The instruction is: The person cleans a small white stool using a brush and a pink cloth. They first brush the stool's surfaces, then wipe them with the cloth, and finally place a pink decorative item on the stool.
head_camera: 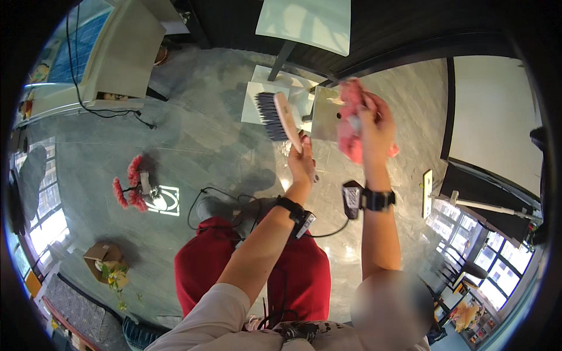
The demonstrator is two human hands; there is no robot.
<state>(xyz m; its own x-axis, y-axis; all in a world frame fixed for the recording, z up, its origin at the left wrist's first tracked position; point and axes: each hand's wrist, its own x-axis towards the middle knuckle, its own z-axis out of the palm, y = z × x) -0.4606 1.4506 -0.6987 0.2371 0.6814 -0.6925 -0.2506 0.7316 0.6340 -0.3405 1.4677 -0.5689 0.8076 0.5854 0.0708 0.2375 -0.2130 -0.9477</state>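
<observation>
My left hand (pixel 302 160) grips the end of a pale-handled brush (pixel 286 118), whose dark bristles face left. To its right, my right hand (pixel 378 120) is closed around a pink plush toy (pixel 351 142), which has a dark round eye and a greyish part near my fingers. The toy and hand are slightly blurred. The brush and the toy are held apart, above the grey floor. Both wrists wear black straps with small devices, and a cable runs between them.
White steps (pixel 259 94) stand ahead by a dark wall. A pink-tufted decorative plant (pixel 134 188) and a cardboard box (pixel 105 259) with foliage are at the left. Black cable lies near my feet. A flat-headed mop (pixel 426 193) extends at the right, beside a white panel (pixel 491 118).
</observation>
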